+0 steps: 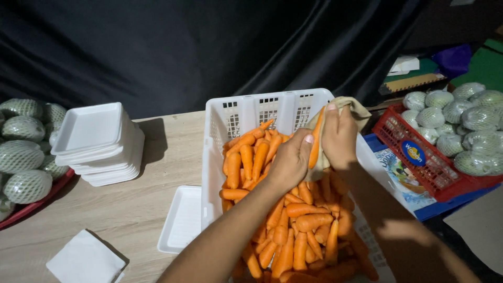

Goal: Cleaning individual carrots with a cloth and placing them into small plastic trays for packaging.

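A white plastic basket (220, 126) on the wooden table holds several orange carrots (293, 225). Above the basket both hands hold one carrot (316, 142). My left hand (291, 161) grips its lower part. My right hand (339, 137) wraps a beige cloth (356, 107) around the carrot's upper part, and the cloth hides much of the carrot.
A stack of white foam trays (99, 144) stands at the left, one single tray (181, 220) lies beside the basket, and a white napkin (84, 259) lies near the front. Net-wrapped green fruit fills a red tray (21, 157) at left and a red basket (419, 157) at right.
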